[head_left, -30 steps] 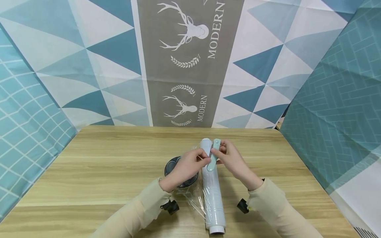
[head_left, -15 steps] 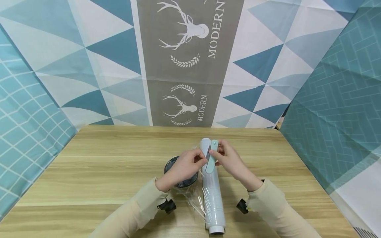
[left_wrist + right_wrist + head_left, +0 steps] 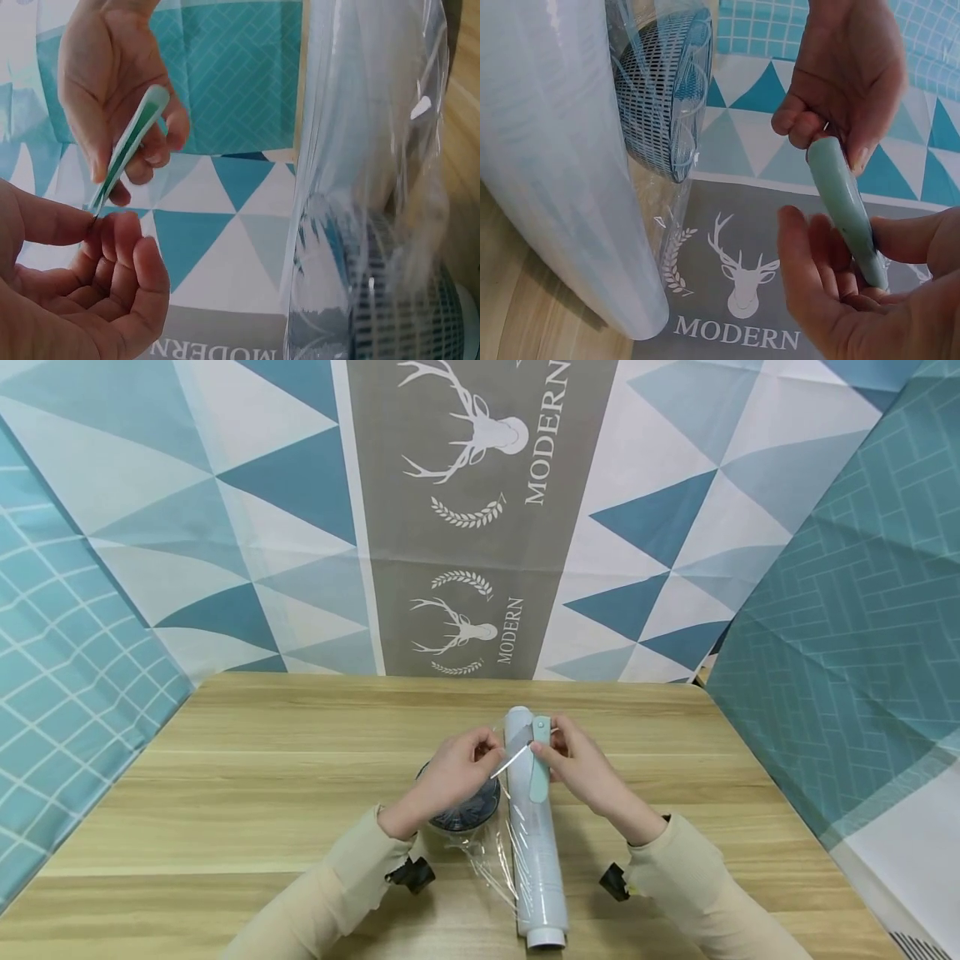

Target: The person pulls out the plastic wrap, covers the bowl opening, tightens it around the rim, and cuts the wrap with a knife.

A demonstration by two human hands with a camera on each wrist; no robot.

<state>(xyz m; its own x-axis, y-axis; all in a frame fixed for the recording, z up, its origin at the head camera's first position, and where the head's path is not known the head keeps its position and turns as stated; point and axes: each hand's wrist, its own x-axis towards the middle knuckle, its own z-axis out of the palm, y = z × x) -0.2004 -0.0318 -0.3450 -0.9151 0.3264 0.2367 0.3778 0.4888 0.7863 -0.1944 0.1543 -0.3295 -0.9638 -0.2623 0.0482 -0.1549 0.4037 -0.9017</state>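
A folding knife with a mint-green handle (image 3: 539, 774) is partly unfolded above the cling film roll (image 3: 542, 868). My right hand (image 3: 588, 768) holds the handle between thumb and fingers. My left hand (image 3: 455, 772) pinches the blade (image 3: 512, 761), which angles out to the left from the handle. In the left wrist view, my left thumb and fingertips meet at the end of the knife (image 3: 131, 142). A dark patterned bowl (image 3: 472, 814) stands left of the roll, partly hidden by my left hand. Clear film (image 3: 491, 860) stretches from the roll over it.
The roll lies lengthwise on the wood-grain table (image 3: 262, 777), pointing away from me. Behind the table's far edge hangs a patterned cloth backdrop (image 3: 457, 552). Tiled-print sheets flank it on the left (image 3: 67, 635) and right (image 3: 847, 635).
My left hand has drawn left and slightly up, swinging the blade farther out of the handle. My right hand has stayed nearly in place, and the handle has turned more upright.
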